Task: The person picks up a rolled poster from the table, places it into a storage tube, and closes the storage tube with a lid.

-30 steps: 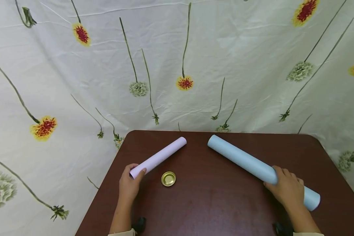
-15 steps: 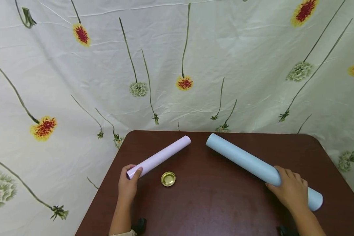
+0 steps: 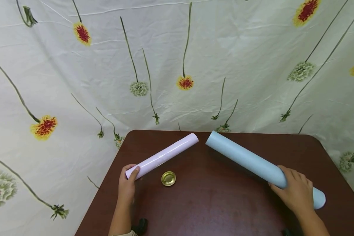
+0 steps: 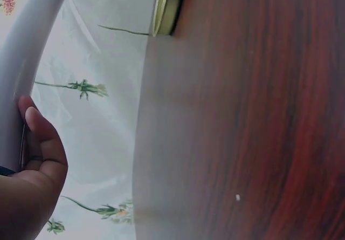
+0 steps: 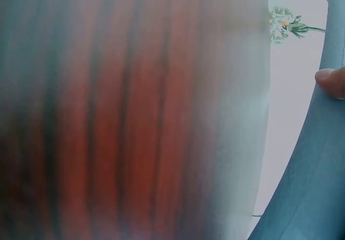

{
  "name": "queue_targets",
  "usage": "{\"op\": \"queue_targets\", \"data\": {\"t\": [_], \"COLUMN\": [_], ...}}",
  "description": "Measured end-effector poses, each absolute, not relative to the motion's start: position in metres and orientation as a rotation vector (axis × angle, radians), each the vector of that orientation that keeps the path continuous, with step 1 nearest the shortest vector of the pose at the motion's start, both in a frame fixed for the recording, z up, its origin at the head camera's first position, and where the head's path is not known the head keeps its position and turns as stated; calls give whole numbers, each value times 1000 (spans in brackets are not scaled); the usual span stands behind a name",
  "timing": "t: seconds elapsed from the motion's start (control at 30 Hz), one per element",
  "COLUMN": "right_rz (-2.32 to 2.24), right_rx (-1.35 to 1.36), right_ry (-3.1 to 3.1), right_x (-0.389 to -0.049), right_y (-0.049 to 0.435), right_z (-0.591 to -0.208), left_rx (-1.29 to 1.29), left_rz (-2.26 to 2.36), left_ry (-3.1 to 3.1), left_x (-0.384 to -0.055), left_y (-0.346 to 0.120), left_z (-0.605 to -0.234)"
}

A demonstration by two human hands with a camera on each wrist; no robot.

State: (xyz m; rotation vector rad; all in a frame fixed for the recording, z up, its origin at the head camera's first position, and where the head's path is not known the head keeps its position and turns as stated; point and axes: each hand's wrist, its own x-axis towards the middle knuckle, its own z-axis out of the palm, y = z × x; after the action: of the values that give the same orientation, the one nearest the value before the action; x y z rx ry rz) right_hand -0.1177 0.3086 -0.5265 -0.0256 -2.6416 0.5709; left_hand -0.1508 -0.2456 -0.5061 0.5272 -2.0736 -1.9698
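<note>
In the head view my left hand [image 3: 127, 185] grips the near end of a pale lilac paper roll [image 3: 166, 153], thumb on top. The roll slants away to the right; in the left wrist view the lilac roll [image 4: 27, 51] stands off the tabletop. My right hand [image 3: 296, 190] holds a thicker light blue roll [image 3: 243, 157] toward its near right end, the palm covering part of it. Its far end points back left, close to the lilac roll's far end, with a small gap between. The right wrist view shows only a thumb [image 5: 331, 82] against the blue roll [image 5: 307, 197].
A small round gold lid [image 3: 168, 179] lies on the dark brown table [image 3: 212, 203], right of my left hand. Behind the table hangs a white cloth [image 3: 253, 65] printed with flowers. A dark object [image 3: 141, 226] sits beside the left wrist.
The lilac roll's far end has moved right and up, narrowing the gap to the blue roll. My right hand has shifted slightly right with the blue roll, whose far end has risen a little.
</note>
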Motion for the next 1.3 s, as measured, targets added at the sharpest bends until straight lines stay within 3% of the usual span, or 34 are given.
{"op": "queue_targets", "data": {"t": [1.3], "right_rz": [723], "right_rx": [166], "right_ry": [-2496], "right_x": [-113], "right_y": [320], "right_z": [-528], "left_rx": [288], "left_rz": [-2127], "left_ry": [-2081], "left_x": [-138], "left_y": [-240], "left_z": [-491]}}
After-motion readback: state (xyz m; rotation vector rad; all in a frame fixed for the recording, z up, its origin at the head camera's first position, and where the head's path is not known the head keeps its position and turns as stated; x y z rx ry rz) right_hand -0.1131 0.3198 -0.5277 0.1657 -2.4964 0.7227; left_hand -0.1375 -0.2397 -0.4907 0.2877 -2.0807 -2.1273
